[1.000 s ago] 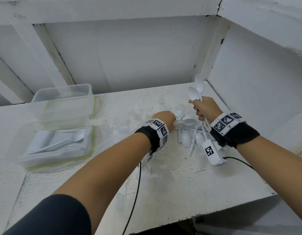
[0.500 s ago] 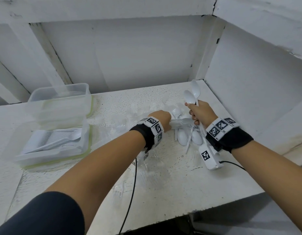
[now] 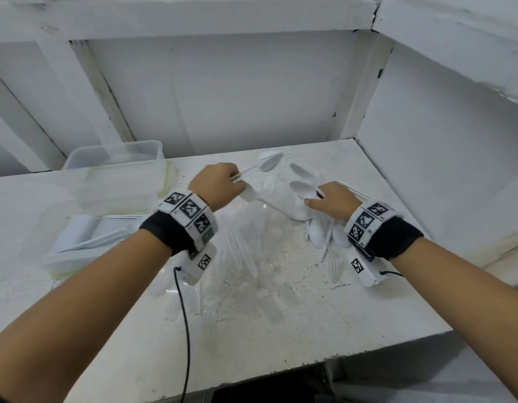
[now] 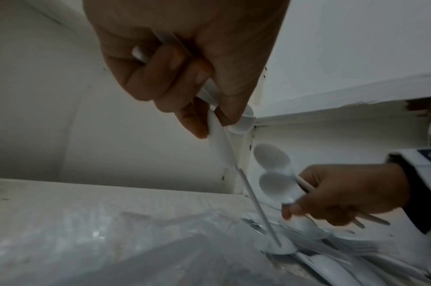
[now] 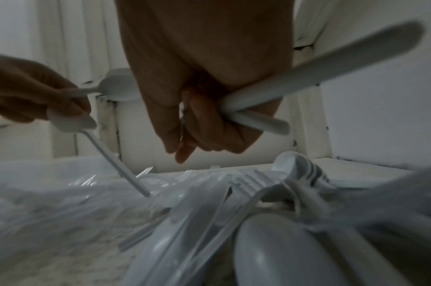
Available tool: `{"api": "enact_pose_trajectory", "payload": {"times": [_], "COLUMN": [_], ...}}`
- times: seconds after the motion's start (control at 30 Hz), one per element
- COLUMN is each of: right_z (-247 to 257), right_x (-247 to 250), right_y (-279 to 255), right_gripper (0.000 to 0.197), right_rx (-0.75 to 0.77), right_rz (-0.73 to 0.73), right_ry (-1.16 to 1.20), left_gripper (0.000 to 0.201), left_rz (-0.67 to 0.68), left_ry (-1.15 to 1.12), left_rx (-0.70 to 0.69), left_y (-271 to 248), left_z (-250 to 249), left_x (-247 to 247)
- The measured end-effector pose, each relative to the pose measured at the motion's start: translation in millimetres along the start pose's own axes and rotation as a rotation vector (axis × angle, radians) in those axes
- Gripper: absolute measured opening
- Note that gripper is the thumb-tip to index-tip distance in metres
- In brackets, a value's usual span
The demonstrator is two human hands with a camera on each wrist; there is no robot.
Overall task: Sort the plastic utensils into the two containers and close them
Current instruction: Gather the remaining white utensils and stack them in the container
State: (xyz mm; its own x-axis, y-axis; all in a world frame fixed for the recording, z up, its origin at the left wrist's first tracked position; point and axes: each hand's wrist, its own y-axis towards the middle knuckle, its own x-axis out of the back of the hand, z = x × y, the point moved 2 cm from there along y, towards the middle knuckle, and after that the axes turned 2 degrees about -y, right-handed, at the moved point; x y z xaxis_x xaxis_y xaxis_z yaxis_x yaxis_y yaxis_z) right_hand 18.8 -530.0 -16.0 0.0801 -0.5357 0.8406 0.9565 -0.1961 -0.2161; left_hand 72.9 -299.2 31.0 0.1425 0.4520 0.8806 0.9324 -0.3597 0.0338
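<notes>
My left hand (image 3: 223, 184) grips white plastic spoons (image 3: 269, 164) above the table; one of the spoons (image 4: 219, 143) hangs with its handle slanting down to the pile. My right hand (image 3: 329, 200) grips two more white spoons (image 3: 301, 186), bowls pointing up and left, just over the pile of white spoons (image 3: 319, 237). In the right wrist view their handles (image 5: 307, 73) stick out of my right hand's fist (image 5: 204, 120). Two clear containers stand at the left: the near container (image 3: 63, 257) holds white utensils, and the far container (image 3: 115, 158) looks empty.
Clear plastic forks (image 3: 240, 257) lie scattered over the middle of the white table (image 3: 281, 330), one fork (image 3: 334, 269) near my right wrist. White walls close in behind and on the right. A black cable (image 3: 185, 315) hangs from my left wrist.
My left hand has pulled up and left from the pile with spoons in it. My right hand has dropped lower over the pile, its two spoons tilting left.
</notes>
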Motion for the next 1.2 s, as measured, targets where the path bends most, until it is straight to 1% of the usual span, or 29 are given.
{"api": "enact_pose_trajectory", "payload": {"times": [0.07, 0.1, 0.2, 0.27, 0.33, 0.47, 0.5, 0.57, 0.7, 0.77, 0.9, 1.0, 1.1, 1.13, 1.2], "right_z": [7, 11, 17, 19, 18, 19, 20, 20, 18, 18, 21, 31, 52, 60, 80], "right_x": [-8, -11, -16, -20, -24, -28, -28, -29, -32, -32, -29, -23, -16, -13, -8], "right_y": [0, 0, 2, 4, 7, 8, 8, 8, 6, 7, 5, -3, -13, -15, -21], "right_gripper": [0.021, 0.023, 0.042, 0.048, 0.044, 0.024, 0.022, 0.024, 0.036, 0.033, 0.017, 0.02, 0.021, 0.02, 0.02], "right_rx": [0.039, 0.062, 0.076, 0.084, 0.099, 0.138, 0.137, 0.124, 0.113, 0.12, 0.117, 0.155, 0.241, 0.274, 0.333], "right_rz": [0.097, 0.114, 0.103, 0.111, 0.101, 0.077, 0.08, 0.089, 0.115, 0.102, 0.078, -0.032, -0.157, -0.204, -0.282], "right_ry": [-0.178, -0.262, -0.444, -0.549, -0.578, -0.571, -0.572, -0.572, -0.587, -0.559, -0.416, -0.283, -0.061, -0.006, 0.097], "left_gripper": [0.012, 0.012, 0.013, 0.014, 0.015, 0.018, 0.019, 0.018, 0.018, 0.02, 0.023, 0.019, 0.015, 0.015, 0.022], "left_rz": [-0.063, -0.085, -0.125, -0.131, -0.128, -0.122, -0.121, -0.124, -0.135, -0.132, -0.143, -0.154, -0.169, -0.172, -0.178], "left_ry": [-0.021, -0.027, -0.055, -0.085, -0.128, -0.197, -0.212, -0.243, -0.287, -0.279, -0.303, -0.354, -0.449, -0.484, -0.545], "left_rx": [0.042, 0.068, 0.14, 0.166, 0.189, 0.227, 0.234, 0.25, 0.28, 0.267, 0.25, 0.265, 0.282, 0.286, 0.288], "left_y": [-9, -14, -26, -32, -35, -42, -43, -45, -49, -51, -55, -58, -61, -61, -62], "left_z": [15, 22, 40, 50, 59, 72, 74, 77, 80, 82, 85, 84, 85, 86, 86], "left_x": [12, 17, 24, 26, 27, 26, 26, 27, 28, 29, 31, 34, 35, 35, 36]}}
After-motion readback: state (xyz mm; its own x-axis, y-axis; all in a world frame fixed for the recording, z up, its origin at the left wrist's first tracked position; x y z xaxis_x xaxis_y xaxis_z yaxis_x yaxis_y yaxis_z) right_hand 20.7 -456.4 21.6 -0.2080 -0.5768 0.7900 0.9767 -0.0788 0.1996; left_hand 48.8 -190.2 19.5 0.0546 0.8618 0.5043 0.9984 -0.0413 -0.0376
